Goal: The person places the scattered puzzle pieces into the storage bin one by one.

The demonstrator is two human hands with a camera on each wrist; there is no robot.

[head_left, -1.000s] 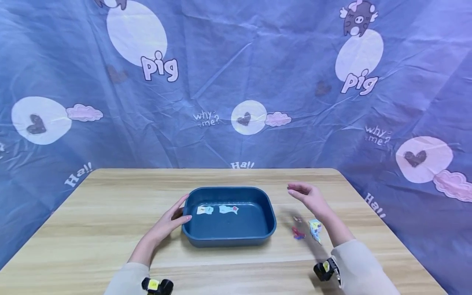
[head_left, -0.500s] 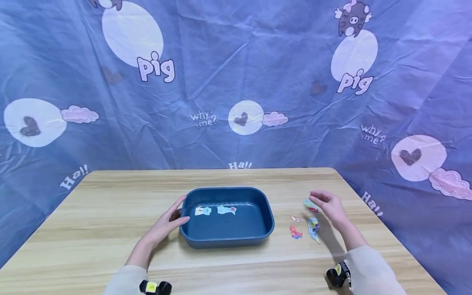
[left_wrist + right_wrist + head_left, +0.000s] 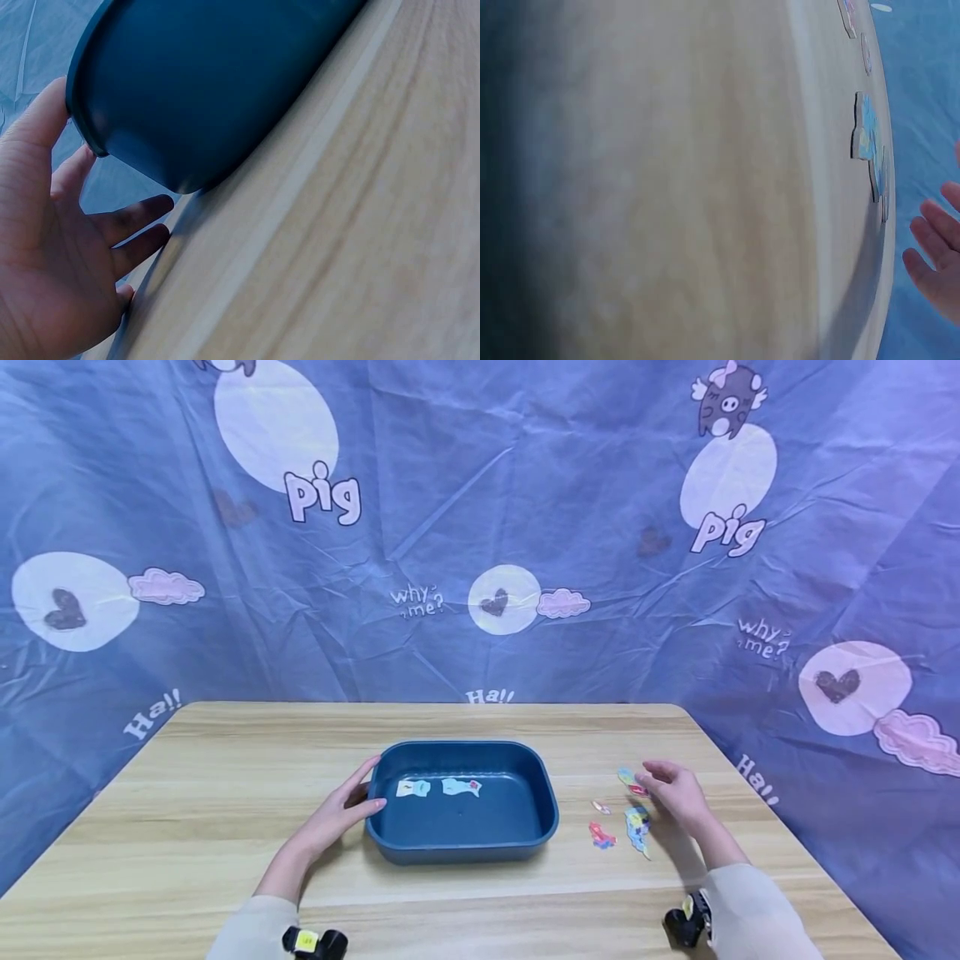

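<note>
A dark blue rectangular plastic basin (image 3: 461, 827) stands mid-table. My left hand (image 3: 341, 810) is at its left end, thumb over the rim and index finger against the outside, as the left wrist view shows the rim (image 3: 86, 124) between them. Two pale blue flat pieces, one left (image 3: 412, 788) and one right (image 3: 461, 787), lie inside the basin. Over the table to the right, my right hand (image 3: 678, 793) hovers with fingers bent loosely beside a green, blue and red flat piece (image 3: 627, 777), partly covered by the fingertips. Nothing shows between those fingers in the right wrist view.
Nearer me lie a blue and yellow flat piece (image 3: 637, 827), a red and blue one (image 3: 602, 835) and a small pale one (image 3: 601, 807). A patterned blue cloth (image 3: 450, 527) hangs behind the wooden table (image 3: 225, 777).
My right hand has moved right and toward me from beside the basin's far right corner, settling over the flat pieces. The left hand and basin keep their places.
</note>
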